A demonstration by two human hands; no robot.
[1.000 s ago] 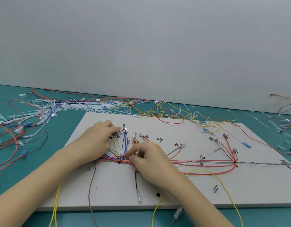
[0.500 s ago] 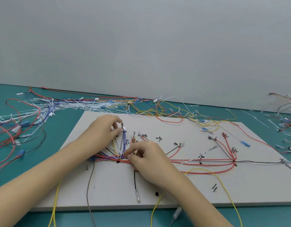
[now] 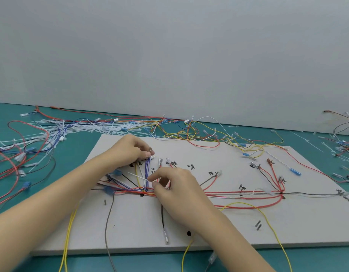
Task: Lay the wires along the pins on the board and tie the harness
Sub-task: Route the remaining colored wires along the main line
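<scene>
Wires in red, blue, yellow, black and white lie gathered into a bundle on the flat pale grey rectangular board, which rests on the teal table. The left hand reaches over the board's far left part, its fingertips pinching the white connector end of the blue wires that rise from the bundle. The right hand sits just right of the bundle, thumb and forefinger closed on what looks like a thin white cable tie slanting up and left across the wires; the view is a bit blurred there, so the tie is hard to make out. A long red wire run stretches rightwards from the bundle to a dark pin near the board's right side. A yellow wire arcs over the near right of the board and off its front edge. A loose heap of white cable ties and coloured wires lies on the table beyond the board's far left corner.
</scene>
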